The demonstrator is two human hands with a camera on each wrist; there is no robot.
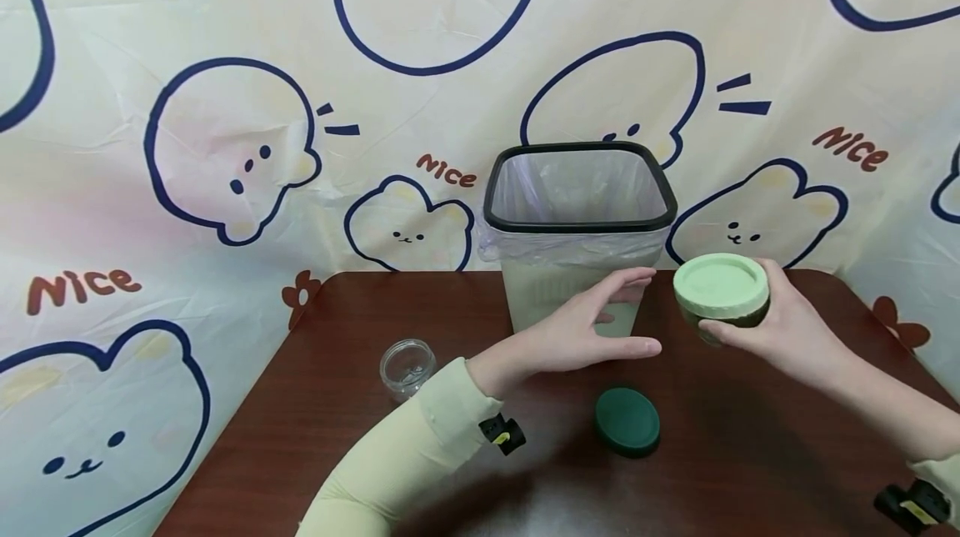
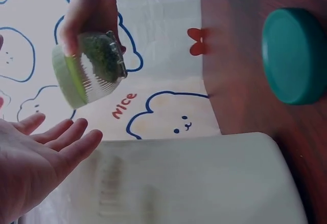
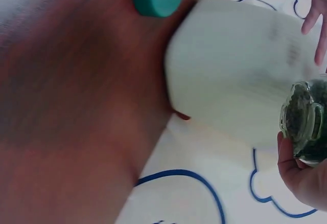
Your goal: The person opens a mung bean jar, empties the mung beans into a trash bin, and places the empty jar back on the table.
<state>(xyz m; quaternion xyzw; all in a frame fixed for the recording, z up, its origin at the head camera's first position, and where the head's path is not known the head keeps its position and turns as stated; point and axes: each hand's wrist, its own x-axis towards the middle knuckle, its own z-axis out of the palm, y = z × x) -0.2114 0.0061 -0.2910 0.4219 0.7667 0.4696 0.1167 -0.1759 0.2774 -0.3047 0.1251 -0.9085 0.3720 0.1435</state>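
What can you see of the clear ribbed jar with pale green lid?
The clear, ribbed, round jar looks like glass or plastic and holds dark green contents. Its pale green lid is on. Gripped lid up above the brown table by the right hand, it is right of the pale, black-rimmed bin.

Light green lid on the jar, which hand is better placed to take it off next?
Probably the left hand: it is open, empty and near the light green lid, while the right hand grips the jar itself.
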